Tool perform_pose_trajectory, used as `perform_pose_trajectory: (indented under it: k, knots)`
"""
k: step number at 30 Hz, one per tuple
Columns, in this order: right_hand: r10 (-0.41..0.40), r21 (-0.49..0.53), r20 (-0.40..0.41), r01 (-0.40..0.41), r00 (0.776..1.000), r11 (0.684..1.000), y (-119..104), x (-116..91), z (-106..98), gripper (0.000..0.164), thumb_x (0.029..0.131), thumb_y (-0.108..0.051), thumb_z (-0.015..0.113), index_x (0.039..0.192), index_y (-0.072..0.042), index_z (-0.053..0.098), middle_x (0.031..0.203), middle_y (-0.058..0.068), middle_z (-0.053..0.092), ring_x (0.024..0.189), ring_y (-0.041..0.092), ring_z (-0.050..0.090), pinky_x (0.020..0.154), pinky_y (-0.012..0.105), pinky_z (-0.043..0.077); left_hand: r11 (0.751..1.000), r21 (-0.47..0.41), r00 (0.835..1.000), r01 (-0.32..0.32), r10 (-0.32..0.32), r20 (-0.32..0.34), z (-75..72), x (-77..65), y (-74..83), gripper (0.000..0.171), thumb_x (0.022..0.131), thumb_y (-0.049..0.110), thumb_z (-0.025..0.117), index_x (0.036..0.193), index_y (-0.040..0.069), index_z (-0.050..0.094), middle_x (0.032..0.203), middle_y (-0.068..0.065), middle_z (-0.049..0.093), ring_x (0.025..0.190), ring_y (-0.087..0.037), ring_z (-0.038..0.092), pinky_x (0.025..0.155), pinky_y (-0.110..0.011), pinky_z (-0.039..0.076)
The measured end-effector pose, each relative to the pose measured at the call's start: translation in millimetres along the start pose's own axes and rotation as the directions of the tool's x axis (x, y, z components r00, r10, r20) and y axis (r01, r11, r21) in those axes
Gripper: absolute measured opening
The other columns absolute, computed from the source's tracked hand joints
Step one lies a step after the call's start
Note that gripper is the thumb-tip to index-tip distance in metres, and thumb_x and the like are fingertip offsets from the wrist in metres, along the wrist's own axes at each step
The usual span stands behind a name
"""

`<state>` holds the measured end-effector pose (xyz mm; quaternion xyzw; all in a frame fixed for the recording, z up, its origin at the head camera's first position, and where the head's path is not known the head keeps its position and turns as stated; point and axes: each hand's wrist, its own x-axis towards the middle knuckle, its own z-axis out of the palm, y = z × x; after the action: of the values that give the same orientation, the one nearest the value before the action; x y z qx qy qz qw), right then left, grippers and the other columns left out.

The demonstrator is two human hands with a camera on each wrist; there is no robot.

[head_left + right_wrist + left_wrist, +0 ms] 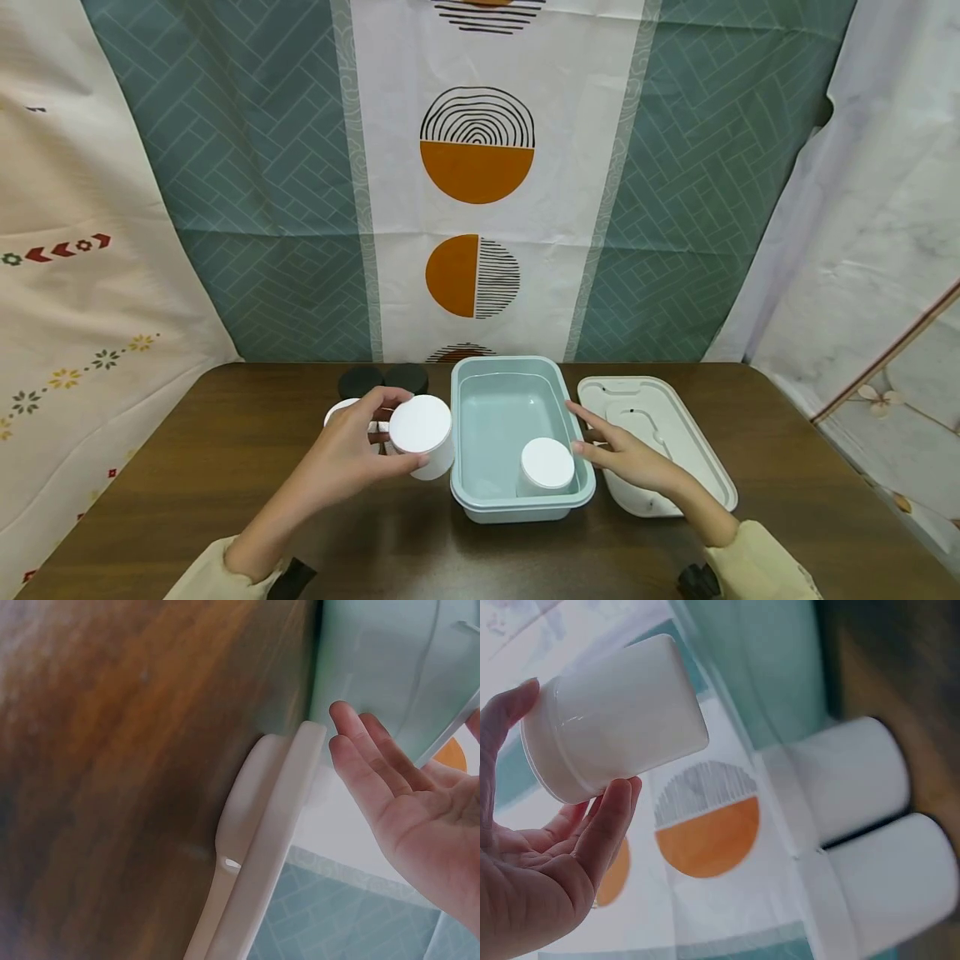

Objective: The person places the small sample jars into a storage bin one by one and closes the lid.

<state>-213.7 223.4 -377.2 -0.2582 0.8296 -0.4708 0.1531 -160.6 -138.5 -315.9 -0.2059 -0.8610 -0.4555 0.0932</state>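
Observation:
My left hand grips a white lidded jar, held up just left of the pale green tub. In the left wrist view, thumb and fingers pinch this jar around its lid end. Two more white jars stand on the table there; in the head view the left hand mostly hides them. Inside the tub, near its front right corner, sits another white jar. My right hand has its fingers extended at the tub's right rim and holds nothing.
An off-white tub lid lies on the table to the right, partly under the right hand. Two round black-topped things stand behind the left hand. A patterned curtain hangs at the table's back edge.

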Motion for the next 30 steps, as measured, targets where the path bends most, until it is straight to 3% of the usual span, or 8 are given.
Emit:
perform_pose_trajectory:
  k: [6, 14, 22, 30]
  knots:
    - [-0.001, 0.001, -0.004, 0.001, 1.000, 1.000, 1, 0, 1, 0.064, 0.094, -0.021, 0.050, 0.146, -0.007, 0.014, 0.118, 0.027, 0.050, 0.107, 0.031, 0.054, 0.085, 0.032, 0.049, 0.998, -0.036, 0.999, -0.046, 0.046, 0.013, 9.9, 12.3, 10.2, 0.055, 0.064, 0.019, 0.083, 0.109, 0.006, 0.055, 0.106, -0.004, 0.060, 0.092, -0.018, 0.060, 0.075, -0.025, 0.052]
    - [0.000, -0.004, -0.005, 0.000, 1.000, 1.000, 1, 0, 1, 0.065, 0.094, -0.021, 0.050, 0.146, -0.008, 0.014, 0.120, 0.027, 0.049, 0.107, 0.031, 0.054, 0.085, 0.032, 0.048, 0.997, -0.070, 0.998, -0.024, 0.027, 0.049, 27.3, 23.8, 14.1, 0.057, 0.064, 0.022, 0.083, 0.111, 0.006, 0.055, 0.104, -0.004, 0.061, 0.085, -0.018, 0.061, 0.072, -0.026, 0.053]
    - [0.002, 0.006, -0.007, -0.002, 1.000, 1.000, 0, -1, 1, 0.065, 0.094, -0.021, 0.050, 0.146, -0.008, 0.014, 0.121, 0.027, 0.049, 0.108, 0.031, 0.053, 0.085, 0.033, 0.049, 0.999, -0.025, 0.996, -0.037, 0.039, 0.078, 45.5, 30.7, 12.5, 0.056, 0.064, 0.024, 0.083, 0.109, 0.005, 0.056, 0.100, -0.003, 0.063, 0.081, -0.013, 0.060, 0.071, -0.024, 0.051]
    - [0.005, -0.003, -0.009, -0.005, 1.000, 1.000, 1, 0, 1, 0.064, 0.094, -0.022, 0.050, 0.146, -0.007, 0.014, 0.120, 0.028, 0.049, 0.106, 0.032, 0.054, 0.084, 0.034, 0.049, 0.999, -0.013, 0.991, -0.051, 0.052, 0.123, 63.4, 35.0, 4.1, 0.055, 0.063, 0.024, 0.083, 0.107, 0.004, 0.057, 0.096, -0.002, 0.062, 0.084, -0.015, 0.057, 0.076, -0.035, 0.052]
